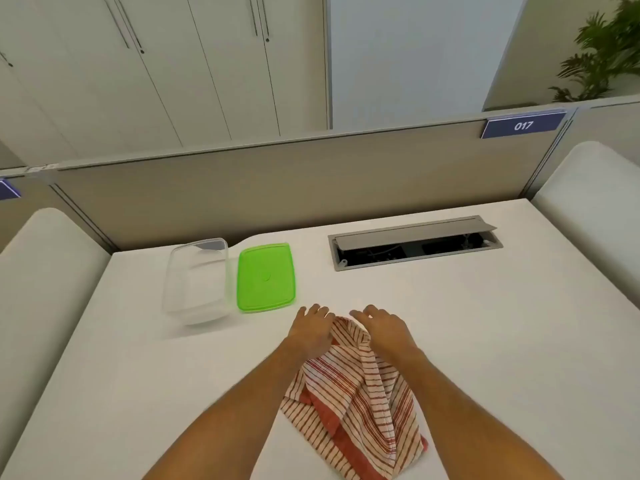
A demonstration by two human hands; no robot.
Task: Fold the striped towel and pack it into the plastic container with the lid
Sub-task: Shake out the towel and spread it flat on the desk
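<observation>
A red-and-white striped towel lies crumpled on the white table, stretching from the centre toward the near edge. My left hand and my right hand grip its far end from either side, close together, palms down. The clear plastic container stands empty at the left, beyond my left hand. Its green lid lies flat on the table just to the right of the container, apart from it.
A grey cable hatch with its flap raised is set into the white table at the back right. A beige partition closes the far side. White padded surfaces flank the table at left and right.
</observation>
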